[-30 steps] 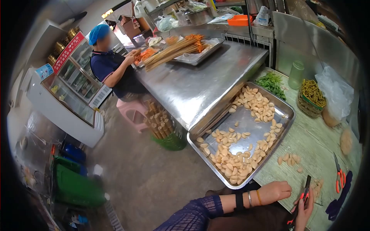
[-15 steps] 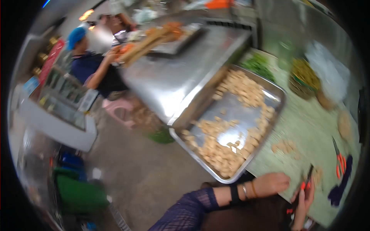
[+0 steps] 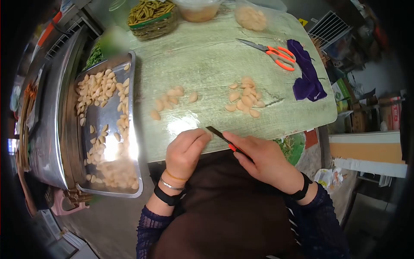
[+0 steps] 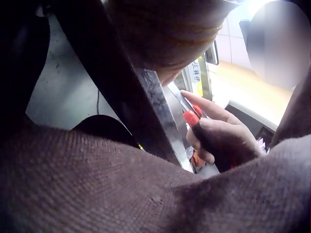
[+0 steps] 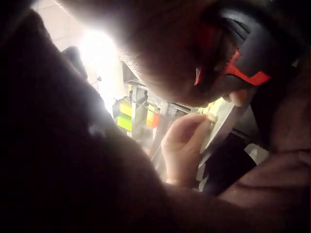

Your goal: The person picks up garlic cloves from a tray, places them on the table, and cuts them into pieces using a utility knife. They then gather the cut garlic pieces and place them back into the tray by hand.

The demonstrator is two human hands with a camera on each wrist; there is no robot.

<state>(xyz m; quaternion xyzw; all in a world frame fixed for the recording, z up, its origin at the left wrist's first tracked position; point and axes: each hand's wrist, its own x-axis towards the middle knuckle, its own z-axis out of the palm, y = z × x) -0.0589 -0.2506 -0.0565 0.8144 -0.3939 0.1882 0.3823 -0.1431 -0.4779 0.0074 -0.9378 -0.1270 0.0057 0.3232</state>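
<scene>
In the head view the left hand (image 3: 183, 153) pinches a small pale garlic clove (image 3: 210, 134) by the table's front edge. From the right, the right hand (image 3: 263, 162) grips a knife (image 3: 219, 133) with a dark blade and a red-and-black handle; the blade's tip is close to the left fingertips. The right wrist view has the left hand (image 5: 182, 148) with the clove (image 5: 212, 118) between thumb and finger. In the left wrist view the right hand (image 4: 226, 136) holds the knife's red handle (image 4: 192, 117). Two loose groups of cloves (image 3: 169, 101) (image 3: 246, 100) lie behind the hands.
A metal tray (image 3: 134, 172) of cloves stands at the left. Orange-handled scissors (image 3: 276, 54) and purple cloth (image 3: 307, 77) lie at the back right. Along the back stand a basket (image 3: 153, 28) and plastic containers (image 3: 254, 16). A green bin (image 3: 297, 149) is below the right edge.
The head view has swung toward the table, with the tray now at the left. The hands are closer together, and the knife now points at the left fingertips.
</scene>
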